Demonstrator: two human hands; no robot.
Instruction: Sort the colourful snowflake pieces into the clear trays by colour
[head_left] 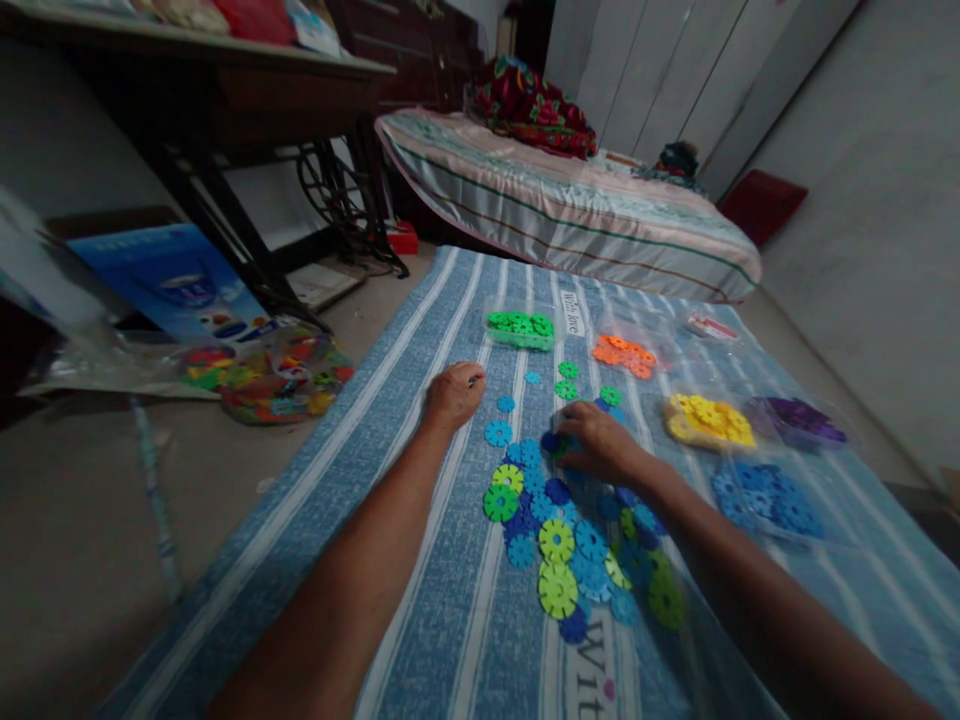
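Notched plastic discs in blue, green and lime lie in a loose pile on the striped cloth [420, 600]. My left hand [455, 393] is closed, left of the pile; a small dark spot shows at its fingertips, too small to name. My right hand [596, 438] reaches into the pile's far part, its fingers curled down beside a dark blue disc [550, 442]; what they grip is partly hidden. Nearby lie a small blue disc [506, 404], a larger blue disc [498, 433] and a green disc [565, 390]. A lime disc [558, 590] lies nearer to me.
Clear trays hold green discs [521, 328], orange discs [624, 354], yellow discs [709, 420], purple discs [802, 420] and blue discs [772, 500]. A bag of colourful pieces [289, 375] sits on the floor at left. Beyond the cloth stands a bed [570, 210].
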